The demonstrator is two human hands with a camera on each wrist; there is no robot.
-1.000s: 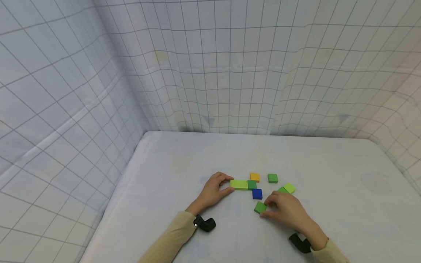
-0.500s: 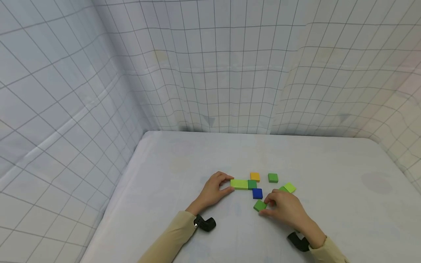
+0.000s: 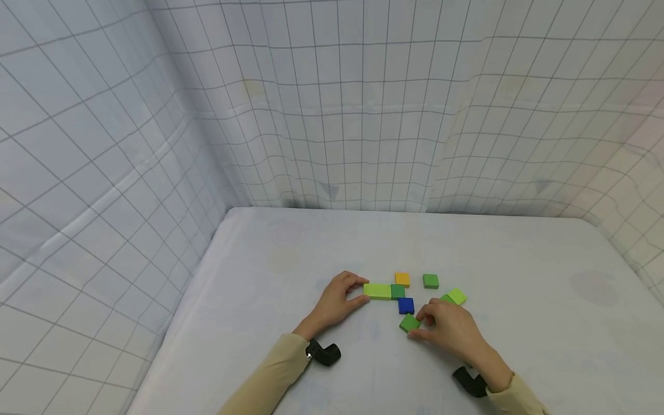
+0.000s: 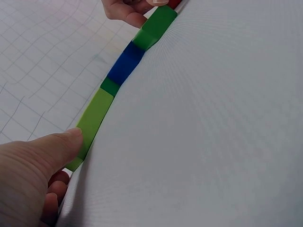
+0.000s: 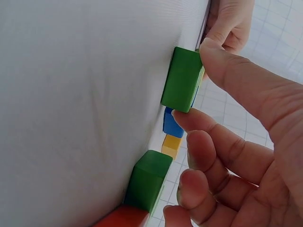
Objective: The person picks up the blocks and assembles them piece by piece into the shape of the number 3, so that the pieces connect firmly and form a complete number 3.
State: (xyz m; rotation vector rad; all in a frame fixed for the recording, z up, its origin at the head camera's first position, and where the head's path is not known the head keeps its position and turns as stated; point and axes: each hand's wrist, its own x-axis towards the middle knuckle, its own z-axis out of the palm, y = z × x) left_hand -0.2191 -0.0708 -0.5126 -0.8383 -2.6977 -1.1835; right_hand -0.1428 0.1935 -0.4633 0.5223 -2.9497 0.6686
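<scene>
My left hand (image 3: 336, 300) pinches the left end of a long lime-green block (image 3: 377, 291) between thumb and fingers. A dark green block (image 3: 397, 291) sits against that block's right end. Just in front of it lies a blue block (image 3: 406, 305). My right hand (image 3: 450, 329) pinches a green block (image 3: 410, 323) between thumb and index finger, turned at an angle. One corner of it points at the blue block's front edge; whether they touch I cannot tell. In the right wrist view, another green block (image 5: 149, 179) and a red block (image 5: 124, 217) lie under the curled fingers.
A yellow block (image 3: 402, 279) lies behind the dark green one, and a separate green block (image 3: 430, 280) to its right. Beyond my right hand is a small lime block (image 3: 457, 296). White cloth covers the table (image 3: 290, 248); gridded curtains (image 3: 332, 115) hang around it.
My right hand has slid the green block slightly forward, closer to the blue block. The left hand and the lime-green block have stayed in place.
</scene>
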